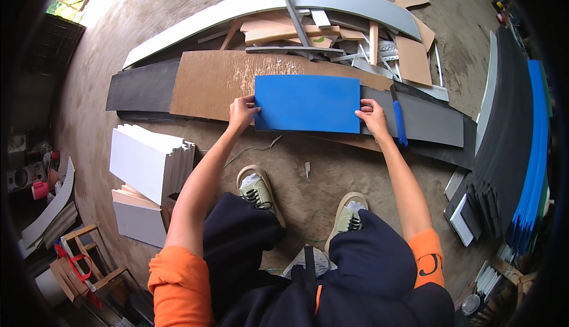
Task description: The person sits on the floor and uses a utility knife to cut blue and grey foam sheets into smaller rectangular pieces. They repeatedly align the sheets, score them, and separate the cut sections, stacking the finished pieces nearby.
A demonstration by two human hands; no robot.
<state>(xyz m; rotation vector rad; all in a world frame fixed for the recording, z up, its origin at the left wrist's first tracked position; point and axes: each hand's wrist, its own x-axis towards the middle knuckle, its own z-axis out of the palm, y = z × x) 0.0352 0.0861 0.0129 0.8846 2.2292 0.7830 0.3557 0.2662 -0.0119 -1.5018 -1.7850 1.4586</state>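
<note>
A flat blue rectangular sheet (307, 105) lies between my two hands, over a long brown and dark grey board (204, 84). My left hand (242, 114) grips its left edge, thumb on top. At the opposite edge, my right hand (372, 116) pinches the sheet's right side the same way. Just right of that hand rests a blue-handled knife (399, 122), its blade pointing away from me on the grey part of the board. The fingers beneath the sheet are hidden.
Beyond the board lies a heap of foam and board offcuts (332, 34) behind a long pale strip (225, 16). White panels (148, 164) are stacked at my left. Long black sheets (492, 131) and blue sheets (536, 149) lie at my right. A small scrap (307, 169) is between my shoes.
</note>
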